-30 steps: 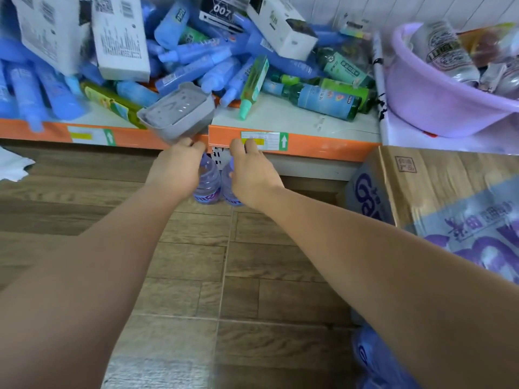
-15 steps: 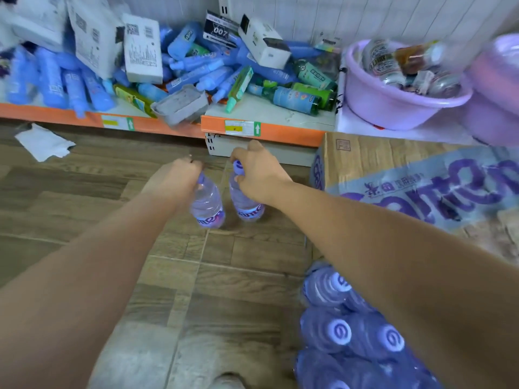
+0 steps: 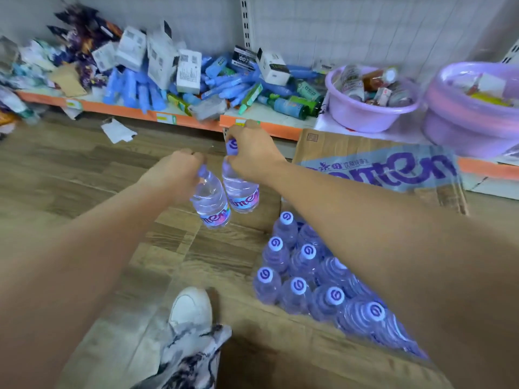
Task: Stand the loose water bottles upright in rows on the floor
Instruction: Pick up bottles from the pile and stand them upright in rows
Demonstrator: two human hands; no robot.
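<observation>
My left hand (image 3: 175, 171) grips a clear water bottle (image 3: 212, 203) by its neck, and the bottle hangs tilted above the wooden floor. My right hand (image 3: 254, 155) holds a second water bottle (image 3: 241, 192) by its purple cap, close beside the first. Both bottles carry a purple and pink label. To the lower right, several upright water bottles with white and purple caps (image 3: 302, 272) stand in rows on the floor, partly hidden under my right forearm.
A cardboard water carton (image 3: 373, 169) lies right of my hands. Behind runs a low orange-edged shelf (image 3: 193, 123) piled with blue tubes and boxes, plus two purple basins (image 3: 368, 112) of goods. My white shoe (image 3: 191, 307) is near the bottom; paper scraps (image 3: 118, 131) lie on the floor.
Both hands have drawn back from under the shelf toward me, each carrying a bottle. The view has tipped down, and the rows of standing bottles have come into sight.
</observation>
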